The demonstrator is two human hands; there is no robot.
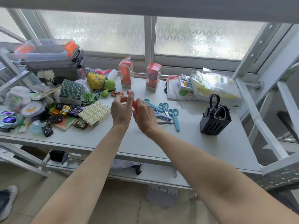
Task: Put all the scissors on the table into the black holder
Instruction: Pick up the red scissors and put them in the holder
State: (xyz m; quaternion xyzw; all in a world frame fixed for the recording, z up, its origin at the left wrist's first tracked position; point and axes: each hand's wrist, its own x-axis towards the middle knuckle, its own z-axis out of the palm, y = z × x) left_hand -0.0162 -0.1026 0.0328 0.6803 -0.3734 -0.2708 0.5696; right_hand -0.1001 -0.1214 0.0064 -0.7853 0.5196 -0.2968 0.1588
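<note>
Red-handled scissors (134,103) are held above the table's middle between both hands. My left hand (120,110) touches them with its fingertips. My right hand (144,114) grips them from the right. Most of the red scissors are hidden behind the fingers. Several blue-handled scissors (174,114) lie flat on the grey table (178,143), just right of my right hand. The black holder (215,122) stands upright further right, with two pairs of black-handled scissors (213,101) in it.
Toy cars, small boxes (95,113) and other clutter fill the table's left side. Two red boxes (153,76) stand at the back. A plastic bag of papers (213,84) lies behind the holder. A metal shelf frame (258,123) rises on the right.
</note>
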